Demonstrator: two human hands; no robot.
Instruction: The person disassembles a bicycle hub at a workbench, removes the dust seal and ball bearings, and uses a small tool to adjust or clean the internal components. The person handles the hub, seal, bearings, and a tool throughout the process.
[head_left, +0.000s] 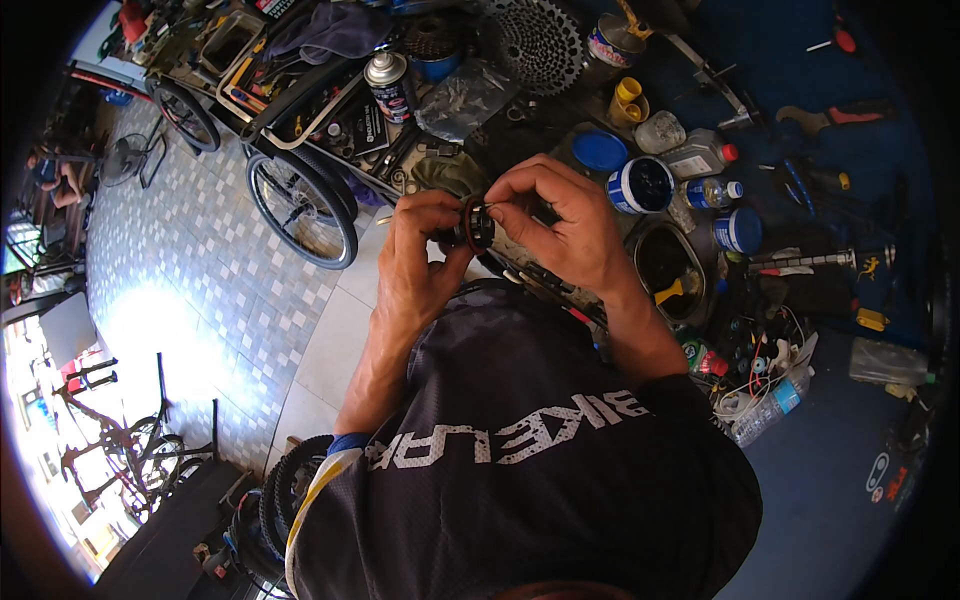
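Observation:
Above the near edge of the cluttered bench, my left hand [412, 262] holds a small dark round part [482, 228] with a reddish-brown ring around it. It looks like a bicycle hub or bearing piece, though its exact kind is hard to make out. My right hand [572, 228] pinches the part's right side between thumb and bent index finger. The fingers partly hide the part. Just beyond my hands lies a crumpled olive cloth [448, 172].
Right of my hands stand an open blue-and-white tub [641, 186], its blue lid [600, 151] and a metal basin [640, 232] with a yellow-handled brush [672, 291]. A spray can [390, 86] and large cassette [535, 42] stand farther back. A bicycle wheel [300, 210] is at the left.

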